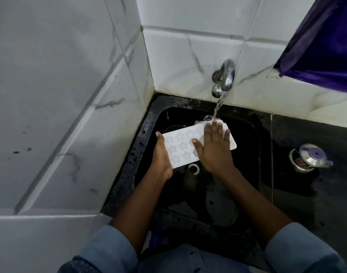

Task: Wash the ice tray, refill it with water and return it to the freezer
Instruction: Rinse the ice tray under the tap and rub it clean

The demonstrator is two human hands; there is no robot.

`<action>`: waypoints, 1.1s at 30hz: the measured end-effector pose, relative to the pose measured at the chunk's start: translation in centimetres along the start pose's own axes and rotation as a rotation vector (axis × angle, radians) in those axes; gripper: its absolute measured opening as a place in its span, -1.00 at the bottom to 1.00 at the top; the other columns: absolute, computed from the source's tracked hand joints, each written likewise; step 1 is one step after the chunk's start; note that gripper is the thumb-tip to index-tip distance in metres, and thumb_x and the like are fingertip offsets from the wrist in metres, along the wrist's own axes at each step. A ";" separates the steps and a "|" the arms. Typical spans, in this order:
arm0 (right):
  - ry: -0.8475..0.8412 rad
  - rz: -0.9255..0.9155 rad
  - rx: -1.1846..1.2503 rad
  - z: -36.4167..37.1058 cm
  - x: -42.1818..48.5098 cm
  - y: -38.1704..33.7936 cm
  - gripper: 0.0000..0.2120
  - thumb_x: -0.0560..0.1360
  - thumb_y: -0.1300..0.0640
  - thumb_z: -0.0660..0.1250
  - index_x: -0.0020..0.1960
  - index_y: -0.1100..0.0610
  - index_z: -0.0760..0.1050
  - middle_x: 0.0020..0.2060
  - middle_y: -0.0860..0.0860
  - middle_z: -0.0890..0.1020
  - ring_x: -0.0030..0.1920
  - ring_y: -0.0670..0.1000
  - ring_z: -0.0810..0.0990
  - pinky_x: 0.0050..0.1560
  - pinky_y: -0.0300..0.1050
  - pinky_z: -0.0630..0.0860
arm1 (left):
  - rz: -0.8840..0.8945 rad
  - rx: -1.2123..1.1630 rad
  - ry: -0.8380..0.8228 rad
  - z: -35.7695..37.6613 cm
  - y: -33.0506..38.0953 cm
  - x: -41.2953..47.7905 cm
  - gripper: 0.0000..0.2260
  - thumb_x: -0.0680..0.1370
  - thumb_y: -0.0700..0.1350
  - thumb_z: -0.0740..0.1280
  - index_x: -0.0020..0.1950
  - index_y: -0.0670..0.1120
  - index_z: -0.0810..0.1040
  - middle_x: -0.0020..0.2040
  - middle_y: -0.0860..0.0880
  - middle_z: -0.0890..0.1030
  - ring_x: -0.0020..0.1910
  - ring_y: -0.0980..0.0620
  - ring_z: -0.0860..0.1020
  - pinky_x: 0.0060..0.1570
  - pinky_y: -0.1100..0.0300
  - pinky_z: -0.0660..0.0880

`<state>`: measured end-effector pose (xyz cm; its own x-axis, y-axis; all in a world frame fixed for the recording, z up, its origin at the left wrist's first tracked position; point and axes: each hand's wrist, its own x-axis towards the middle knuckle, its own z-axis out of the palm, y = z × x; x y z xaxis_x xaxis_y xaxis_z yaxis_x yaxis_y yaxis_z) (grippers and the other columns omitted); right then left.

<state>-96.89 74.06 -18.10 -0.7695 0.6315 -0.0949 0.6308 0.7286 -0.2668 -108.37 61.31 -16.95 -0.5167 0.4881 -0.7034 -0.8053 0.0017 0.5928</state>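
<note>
The black sink (147,134) sits in the tiled corner, and I hold the white ice tray (178,146) above its basin, with the far end under the stream (218,105) from the wall tap (225,75). The tray has star-shaped moulds and faces up. My left hand (161,156) grips its near-left edge, thumb along the rim and fingers underneath, out of sight. My right hand (214,146) lies flat on top, fingers straight and spread, rubbing rather than holding.

So only one wet hand really carries the tray. If I press too hard, I think it could tip or slip into the basin. Water hitting my fingertips (208,125) may also splash onto the bench (316,194).
</note>
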 end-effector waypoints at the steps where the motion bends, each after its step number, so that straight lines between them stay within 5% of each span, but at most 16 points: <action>1: -0.016 -0.041 -0.010 0.1 -0.5 -0.6 -0.09 0.59 -0.38 -0.30 0.68 0.26 -0.07 0.67 0.25 -0.03 0.67 0.22 -0.14 0.62 0.20 -0.29 | -0.006 -0.020 0.000 -0.2 -0.2 -0.1 -0.18 0.59 0.51 0.02 0.32 -0.14 0.65 0.20 -0.23 0.72 0.13 -0.26 0.72 0.24 -0.27 0.59; 5: -0.100 -0.253 0.011 0.4 -2.5 -2.6 -0.01 0.53 -0.47 -0.42 0.69 0.21 -0.13 0.68 0.19 -0.12 0.67 0.15 -0.21 0.64 0.12 -0.28 | -0.010 -0.060 -0.072 -0.8 -0.5 -1.3 -0.16 0.62 0.48 -0.02 0.39 -0.19 0.60 0.29 -0.24 0.68 0.18 -0.22 0.70 0.18 -0.10 0.60; 9: -0.140 -0.537 -0.040 0.7 -4.5 -3.7 -0.15 0.63 -0.40 -0.22 0.70 0.16 -0.17 0.68 0.11 -0.16 0.67 0.09 -0.28 0.65 0.11 -0.25 | -0.003 -0.090 -0.052 -0.9 -1.0 -2.7 -0.24 0.66 0.41 -0.03 0.28 -0.19 0.62 0.02 -0.17 0.77 -0.06 -0.12 0.77 0.01 -0.03 0.59; 11: -0.118 -0.608 -0.078 0.7 -4.8 -3.2 -0.17 0.65 -0.40 -0.19 0.70 0.13 -0.17 0.69 0.08 -0.16 0.67 0.06 -0.28 0.65 0.09 -0.25 | -0.006 -0.100 -0.059 -1.1 -1.3 -3.2 -0.25 0.64 0.44 0.00 0.23 -0.17 0.63 0.07 -0.20 0.76 -0.04 -0.15 0.77 0.07 -0.09 0.59; 22: -0.053 -0.202 -0.059 -1.7 -3.6 1.1 0.06 0.50 -0.55 -0.39 0.68 0.23 -0.21 0.67 0.20 -0.19 0.66 0.18 -0.27 0.64 0.16 -0.23 | 0.034 -0.003 0.051 -1.3 -1.6 -4.4 -0.21 0.60 0.50 -0.02 0.34 -0.09 0.64 0.19 -0.21 0.73 0.12 -0.25 0.72 0.23 -0.27 0.60; 27: -0.140 -0.454 -0.044 -1.0 -5.8 -2.6 0.04 0.50 -0.55 -0.36 0.69 0.19 -0.21 0.67 0.17 -0.21 0.66 0.15 -0.28 0.64 0.18 -0.21 | 0.025 -0.069 -0.018 -0.2 -2.0 -4.7 -0.19 0.64 0.45 -0.06 0.41 -0.17 0.58 0.10 -0.19 0.76 -0.04 -0.15 0.77 -0.08 0.01 0.65; 33: -0.102 -0.691 -0.135 -0.9 -6.2 -2.0 -0.14 0.62 -0.45 -0.17 0.70 0.09 -0.18 0.69 0.06 -0.17 0.67 0.08 -0.27 0.65 0.13 -0.25 | -0.036 -0.118 -0.033 -0.1 -2.1 -4.5 -0.16 0.57 0.54 0.02 0.26 -0.18 0.63 0.05 -0.23 0.76 -0.04 -0.21 0.76 0.08 -0.12 0.61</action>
<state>-93.26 68.93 -16.07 -0.9992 -0.0097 -0.0383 -0.0027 0.9840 -0.1783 -104.40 59.03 -15.10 -0.4787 0.5182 -0.7087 -0.8526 -0.0818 0.5161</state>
